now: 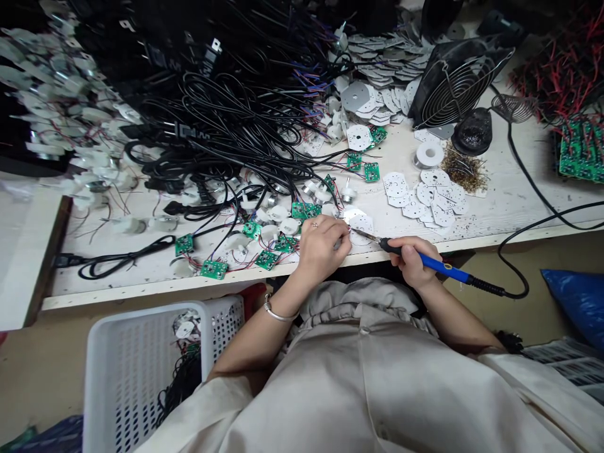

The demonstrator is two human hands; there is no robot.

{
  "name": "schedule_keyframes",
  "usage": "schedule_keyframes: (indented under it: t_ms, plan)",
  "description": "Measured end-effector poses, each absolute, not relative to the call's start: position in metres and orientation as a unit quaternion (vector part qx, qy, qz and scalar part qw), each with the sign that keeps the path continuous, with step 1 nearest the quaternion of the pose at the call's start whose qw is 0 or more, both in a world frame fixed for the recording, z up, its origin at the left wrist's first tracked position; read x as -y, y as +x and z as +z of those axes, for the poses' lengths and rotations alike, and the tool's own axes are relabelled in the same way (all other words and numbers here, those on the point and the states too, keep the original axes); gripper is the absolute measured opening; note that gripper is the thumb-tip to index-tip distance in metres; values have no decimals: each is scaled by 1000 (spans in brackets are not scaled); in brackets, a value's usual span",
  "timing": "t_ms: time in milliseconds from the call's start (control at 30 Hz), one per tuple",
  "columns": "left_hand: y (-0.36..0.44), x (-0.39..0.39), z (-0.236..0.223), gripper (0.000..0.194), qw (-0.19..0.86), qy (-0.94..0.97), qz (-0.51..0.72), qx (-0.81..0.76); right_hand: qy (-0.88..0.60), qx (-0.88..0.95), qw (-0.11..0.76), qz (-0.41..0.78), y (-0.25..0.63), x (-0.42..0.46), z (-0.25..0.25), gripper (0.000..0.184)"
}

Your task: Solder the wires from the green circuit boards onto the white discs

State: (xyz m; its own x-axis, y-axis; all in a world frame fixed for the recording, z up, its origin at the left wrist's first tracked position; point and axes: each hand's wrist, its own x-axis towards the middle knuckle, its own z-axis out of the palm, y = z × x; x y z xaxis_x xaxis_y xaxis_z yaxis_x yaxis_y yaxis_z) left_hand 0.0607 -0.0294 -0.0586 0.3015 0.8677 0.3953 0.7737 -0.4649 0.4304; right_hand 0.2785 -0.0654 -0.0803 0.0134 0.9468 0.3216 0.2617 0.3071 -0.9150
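Burns are the plainest risk at this spot: the person's right hand point(411, 261) is steering the tip of a blue-handled soldering iron point(436, 265) in just beside the left hand point(321, 246), so a small slip could bring hot metal onto skin. A careless drag could also scorch the white perforated plate point(363, 221) lying under the tip, and a nudge from either wrist could shift that plate out of line. The right fingers point(406, 251) are closing firmly around the iron's grip, while the left fingers point(336, 234) are pinching together at the plate's edge; whatever small piece they are gripping is hidden from here. The plate is sitting near the front edge of the scuffed white surface point(509, 195), with green circuit boards point(306, 210) and black power cords point(226, 119) crowding in to the left and a solder spool point(429, 154) lying beyond it.
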Motion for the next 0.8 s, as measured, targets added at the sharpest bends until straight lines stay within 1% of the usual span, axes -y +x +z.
schedule_keyframes:
  t_ms: [167, 367, 567, 800]
  plan:
    - [60, 29, -59, 10, 65, 806, 315, -498, -448, 642, 529, 329, 277, 63, -74, 23]
    - [60, 30, -57, 11, 82, 802, 289, -516, -456, 628, 545, 315, 277, 63, -73, 24]
    - [60, 30, -56, 11, 78, 807, 289, -509, -428, 652, 538, 319, 275, 60, -71, 21]
    - [59, 30, -57, 11, 84, 805, 284, -513, -474, 591, 583, 295, 275, 70, -80, 26]
